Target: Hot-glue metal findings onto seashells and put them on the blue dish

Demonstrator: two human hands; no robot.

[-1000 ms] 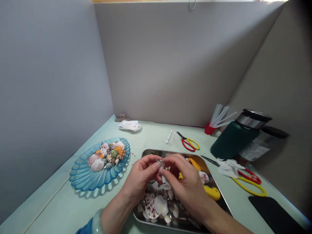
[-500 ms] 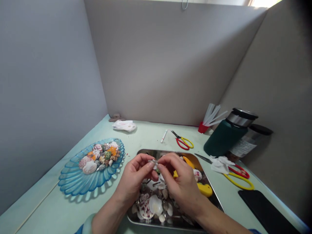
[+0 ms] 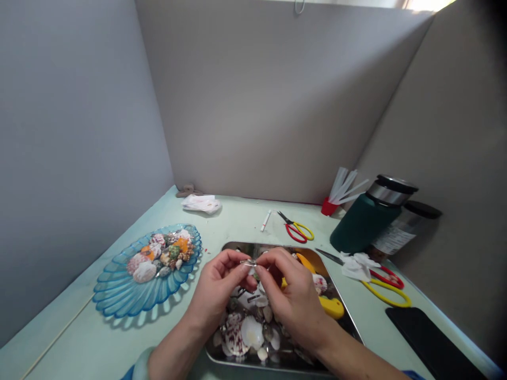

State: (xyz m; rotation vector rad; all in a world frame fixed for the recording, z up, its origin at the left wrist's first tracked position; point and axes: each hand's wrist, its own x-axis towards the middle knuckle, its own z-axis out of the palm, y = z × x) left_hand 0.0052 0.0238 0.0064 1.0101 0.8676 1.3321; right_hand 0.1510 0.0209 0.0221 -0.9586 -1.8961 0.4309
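My left hand (image 3: 220,289) and my right hand (image 3: 291,295) meet above a steel tray (image 3: 345,316), both pinching one small pale object (image 3: 250,262) between their fingertips; it may be a small shell, too small to name. Below the hands, the tray holds several seashells (image 3: 249,333), white and red-speckled, and a yellow-handled tool (image 3: 325,304). To the left stands a blue scalloped glass plate (image 3: 119,294) with several coloured shells (image 3: 162,254) on its far part.
Small red-and-yellow scissors (image 3: 296,231) and a white stick (image 3: 265,221) lie behind the tray. Larger scissors (image 3: 383,286) with a crumpled tissue (image 3: 356,265), a green flask (image 3: 371,218), a red cup of white sticks (image 3: 336,196) and a black flat object (image 3: 431,343) are at right. Grey partition walls enclose the table.
The view shifted a little since a second ago, sliding everything leftward. Both hands stay together over the tray, still pinching the small object, with only slight finger movement.
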